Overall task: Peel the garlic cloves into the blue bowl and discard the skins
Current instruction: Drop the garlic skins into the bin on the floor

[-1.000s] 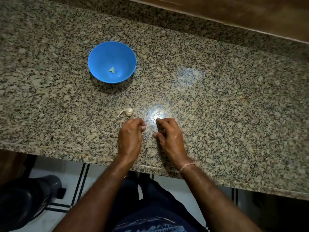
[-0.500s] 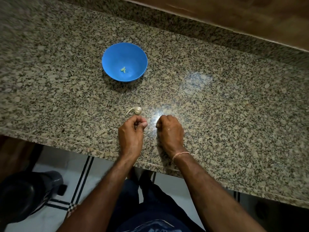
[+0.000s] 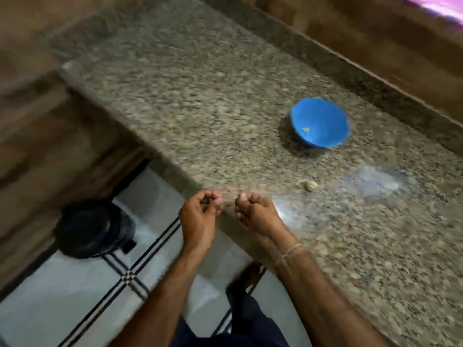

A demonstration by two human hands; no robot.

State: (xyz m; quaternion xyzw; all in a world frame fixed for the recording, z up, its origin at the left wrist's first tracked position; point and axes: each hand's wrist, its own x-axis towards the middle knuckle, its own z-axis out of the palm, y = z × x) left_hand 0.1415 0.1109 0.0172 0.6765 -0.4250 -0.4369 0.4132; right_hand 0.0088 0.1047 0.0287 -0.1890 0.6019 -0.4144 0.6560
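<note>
The blue bowl stands on the granite counter to the right, with a small pale garlic piece inside it. An unpeeled garlic clove lies on the counter in front of the bowl. My left hand and my right hand hover side by side at the counter's front edge, left of the clove. Both have their fingers curled tight against the thumb. Nothing shows between the fingers, and the frame is blurred.
A black round bin stands on the tiled floor below and left of the counter's corner. Wooden panels run along the left side and behind the counter. A bright glare patch lies on the granite right of the clove.
The view has swung to the left, so bowl and clove now sit to the right. Both hands have drawn back from the counter top to its front edge, still curled.
</note>
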